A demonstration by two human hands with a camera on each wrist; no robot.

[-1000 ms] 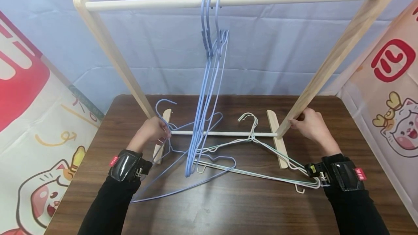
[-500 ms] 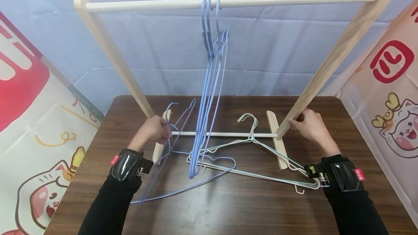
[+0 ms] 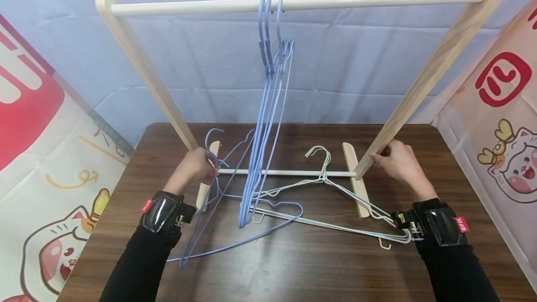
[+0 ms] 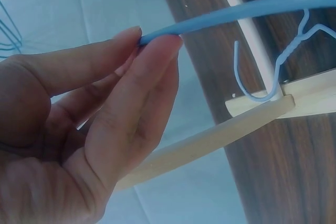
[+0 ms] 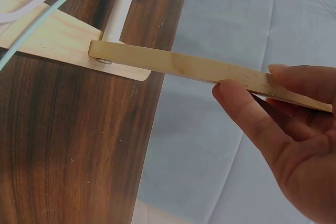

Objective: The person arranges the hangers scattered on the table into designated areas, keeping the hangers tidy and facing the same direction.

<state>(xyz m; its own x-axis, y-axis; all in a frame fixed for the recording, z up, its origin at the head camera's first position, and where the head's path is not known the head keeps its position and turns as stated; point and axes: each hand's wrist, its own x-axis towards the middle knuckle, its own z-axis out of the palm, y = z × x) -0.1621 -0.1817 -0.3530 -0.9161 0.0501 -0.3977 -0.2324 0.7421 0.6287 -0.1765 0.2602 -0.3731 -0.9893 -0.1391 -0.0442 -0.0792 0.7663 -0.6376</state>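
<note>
My left hand [image 3: 194, 169] pinches a blue hanger [image 4: 236, 11]; in the left wrist view its tapering end vanishes between thumb and fingertips. The hanger slants down in front of the left post [image 3: 144, 69] of a wooden clothes rack. My right hand [image 3: 398, 164] grips the rack's right post [image 5: 168, 61] near its lower end, thumb on one side and fingers on the other. Several blue hangers [image 3: 272, 59] hang together from the white top rod [image 3: 356, 0]. Below them lies another blue hanger [image 3: 251, 238] on the table.
White and green hangers [image 3: 324, 176] lie in a stack in front of the rack's lower bar [image 3: 293, 172], overlapping the blue one. The rack stands on two wooden feet [image 3: 351, 153] on a brown table [image 3: 268, 274]. A blue cloth [image 3: 209, 78] hangs behind.
The hanger in my left hand has turned, its upper corner moving left and its lower corner swinging toward me. Both hands have stayed nearly in place.
</note>
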